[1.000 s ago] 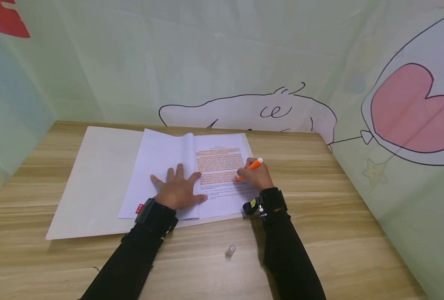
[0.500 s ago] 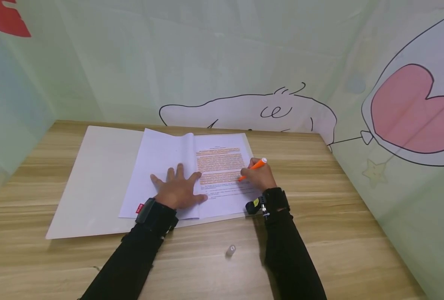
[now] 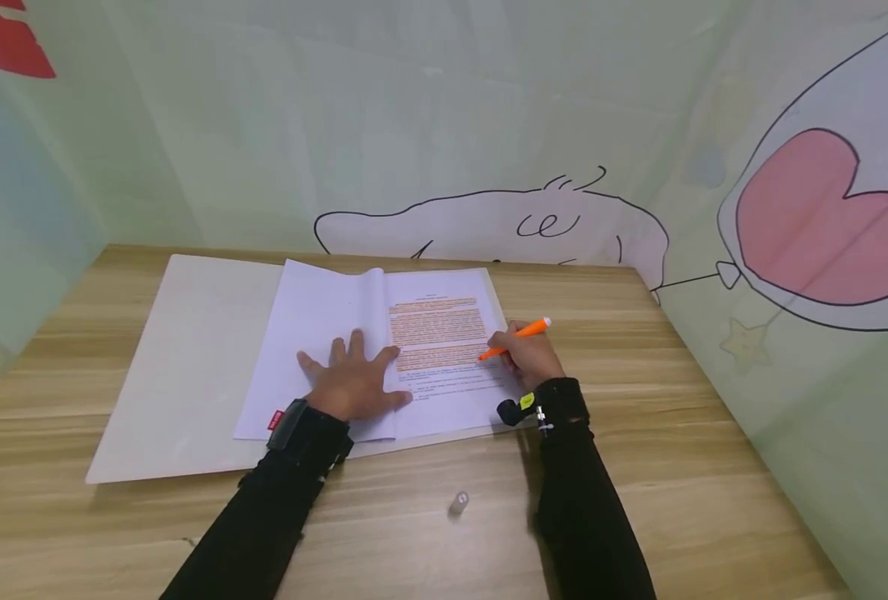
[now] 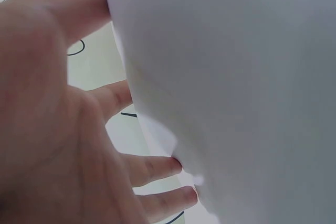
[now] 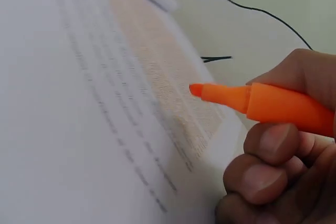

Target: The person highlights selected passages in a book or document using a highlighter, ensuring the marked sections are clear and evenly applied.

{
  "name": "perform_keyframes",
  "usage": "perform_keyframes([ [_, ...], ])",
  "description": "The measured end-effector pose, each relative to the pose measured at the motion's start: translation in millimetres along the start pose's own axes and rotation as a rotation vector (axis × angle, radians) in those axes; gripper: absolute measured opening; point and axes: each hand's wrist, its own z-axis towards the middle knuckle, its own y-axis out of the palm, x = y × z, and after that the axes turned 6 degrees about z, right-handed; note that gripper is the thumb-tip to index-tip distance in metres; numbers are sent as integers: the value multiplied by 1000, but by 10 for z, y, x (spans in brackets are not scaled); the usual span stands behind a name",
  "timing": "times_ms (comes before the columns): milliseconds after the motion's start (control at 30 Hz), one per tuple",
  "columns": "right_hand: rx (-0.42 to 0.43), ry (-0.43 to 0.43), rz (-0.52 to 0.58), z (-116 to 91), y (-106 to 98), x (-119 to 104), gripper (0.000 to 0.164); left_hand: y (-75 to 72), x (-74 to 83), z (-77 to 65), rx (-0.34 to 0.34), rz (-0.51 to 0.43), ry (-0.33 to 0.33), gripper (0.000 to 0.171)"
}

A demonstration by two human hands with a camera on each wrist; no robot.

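An orange highlighter point(image 3: 528, 329) is gripped in my right hand point(image 3: 536, 358), its bare orange tip pointing left over the printed page point(image 3: 444, 387). Rows of text on that page carry orange highlighting down to about its middle. In the right wrist view the highlighter point(image 5: 289, 106) lies between thumb and curled fingers, with its tip near the highlighted lines. My left hand point(image 3: 350, 387) lies spread on the turned-back blank sheet point(image 3: 324, 300), thumb reaching onto the printed page. The left wrist view shows the straight fingers point(image 4: 149, 169) of that hand against white paper.
Under the papers lies an opened white folder point(image 3: 182, 358), its cover spread to the left. A small pale cap point(image 3: 458, 502) sits on the wooden table point(image 3: 399, 533) in front. A printed fabric wall point(image 3: 414, 125) stands behind the table and on both sides.
My right hand has shifted slightly to the right with the highlighter, which now leans lower toward the right. The left hand keeps its place on the paper.
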Motion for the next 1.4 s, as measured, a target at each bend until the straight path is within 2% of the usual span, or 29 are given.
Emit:
perform_keyframes([
  [100,-9,44,94,20,-55,12,33,-5,1,-5,4,-4,2,79],
  [167,-5,50,107,18,-50,7,32,-9,3,-9,4,-10,2,79],
  [267,-5,8,89,-17,31,-23,33,-11,5,-14,2,-9,1,79],
  [367,-27,-77,63,-93,188,-80,33,-9,3,-15,-1,-1,-3,80],
  [500,-98,-175,13,-220,470,-153,32,3,2,1,-3,10,-10,80],
  [667,-167,-174,-25,-314,790,-139,32,15,4,30,-13,18,-12,79],
  [967,-107,-163,-121,-336,1030,-45,33,10,4,41,-25,16,-12,78],
  [1200,-78,-174,-192,-377,1094,-31,33,13,2,23,-7,23,-4,76],
  [1400,-37,-176,-193,-379,1094,-22,32,12,0,23,1,35,-5,77],
])
